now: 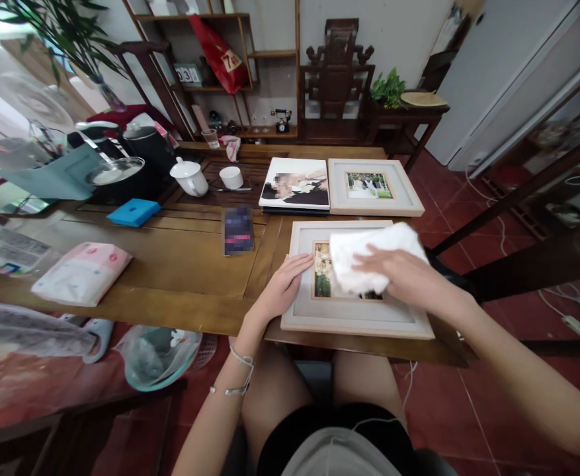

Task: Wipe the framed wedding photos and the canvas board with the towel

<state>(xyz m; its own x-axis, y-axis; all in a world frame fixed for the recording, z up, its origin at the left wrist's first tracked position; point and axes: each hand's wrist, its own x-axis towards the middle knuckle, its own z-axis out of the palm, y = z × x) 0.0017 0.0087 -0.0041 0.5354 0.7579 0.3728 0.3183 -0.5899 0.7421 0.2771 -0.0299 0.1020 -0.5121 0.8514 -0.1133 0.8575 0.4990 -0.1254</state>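
1. Thighs [369, 380] sit beneath the front edge of the desk [195, 301], with red floor tiles [473, 403] showing off to the right.
2. The near picture frame [362, 324] lies face up on the desk, its lower side just inside the front edge and its right side near the desk's right end.
3. The left hand [286, 283] rests over the frame's left edge, fingers straight and side by side, its grip unclenched.
4. The right hand [393, 271] presses a white cloth [403, 241] onto the frame, covering much of the photo [322, 274]. Its fingers are slightly spread; I cannot tell whether the grip pinches the cloth.
5. Left of the frame, desk wood stretches toward a tissue pack [82, 272], giving the left arm room sideways; a dark rectangular item [237, 231], blurred, lies farther in.
6. Beyond the near frame, only a narrow strip of wood separates it from a white-covered album [297, 185] and a second frame [413, 205], which sit side by side.
7. Farther left stand a lidded white cup [189, 177] and a small white cup [231, 177], well apart from both hands.
8. Past the desk's far edge are a carved chair [338, 73] and a leafy plant [389, 89].
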